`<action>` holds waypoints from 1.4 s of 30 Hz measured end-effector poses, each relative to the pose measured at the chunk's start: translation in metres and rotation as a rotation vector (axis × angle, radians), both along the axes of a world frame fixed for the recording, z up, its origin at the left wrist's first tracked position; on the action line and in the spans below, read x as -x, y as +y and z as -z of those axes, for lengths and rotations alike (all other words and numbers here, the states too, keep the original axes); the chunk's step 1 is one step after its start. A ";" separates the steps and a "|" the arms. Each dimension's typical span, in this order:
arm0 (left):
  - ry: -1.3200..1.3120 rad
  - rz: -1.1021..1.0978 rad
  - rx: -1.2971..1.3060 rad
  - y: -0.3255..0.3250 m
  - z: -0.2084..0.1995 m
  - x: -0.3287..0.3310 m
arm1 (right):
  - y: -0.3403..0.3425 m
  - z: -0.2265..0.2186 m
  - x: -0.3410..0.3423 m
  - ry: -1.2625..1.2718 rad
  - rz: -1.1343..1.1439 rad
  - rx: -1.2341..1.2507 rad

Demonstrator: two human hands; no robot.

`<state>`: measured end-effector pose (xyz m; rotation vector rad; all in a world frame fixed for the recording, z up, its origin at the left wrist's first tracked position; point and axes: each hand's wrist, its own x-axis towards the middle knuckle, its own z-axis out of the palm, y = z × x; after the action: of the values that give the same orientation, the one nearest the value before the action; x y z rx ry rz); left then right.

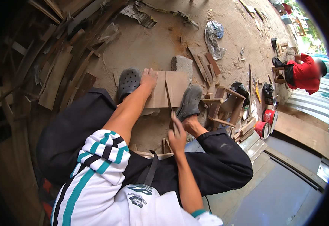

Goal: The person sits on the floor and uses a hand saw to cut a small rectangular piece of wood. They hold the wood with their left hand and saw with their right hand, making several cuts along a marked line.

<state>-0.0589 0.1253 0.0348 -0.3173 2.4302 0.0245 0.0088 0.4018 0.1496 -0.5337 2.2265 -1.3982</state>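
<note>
A flat wooden board point(178, 84) with straight lines across it lies between my feet, each in a dark clog. My left hand point(148, 78) grips the board's far left corner, its fingers at the far edge. Below the board, my right hand point(177, 135) is wrapped round the handle of a handsaw. The narrow saw blade point(168, 96) points away from me and crosses the near part of the board. My left clog point(129, 81) is beside the board's left end; the right clog point(189, 101) presses by its right end.
A grey block point(182, 64) sits behind the board. Planks point(59, 77) pile up on the left. To the right stand a small wooden frame point(226, 107) and red-and-white cans point(262, 129). A person in red point(307, 73) sits at the far right.
</note>
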 end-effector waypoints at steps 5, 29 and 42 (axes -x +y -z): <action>0.063 -0.003 0.095 0.005 0.034 -0.006 | -0.023 -0.004 -0.001 -0.127 0.077 -0.043; 0.035 0.003 0.074 0.008 -0.009 -0.028 | 0.001 -0.010 -0.007 -0.122 0.079 0.056; 0.053 0.010 0.028 0.002 -0.013 -0.033 | 0.004 -0.029 -0.010 -0.075 0.074 0.054</action>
<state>-0.0263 0.1278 0.0477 -0.3213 2.4867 -0.0052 0.0190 0.4054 0.1784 -0.4130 2.1744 -1.4943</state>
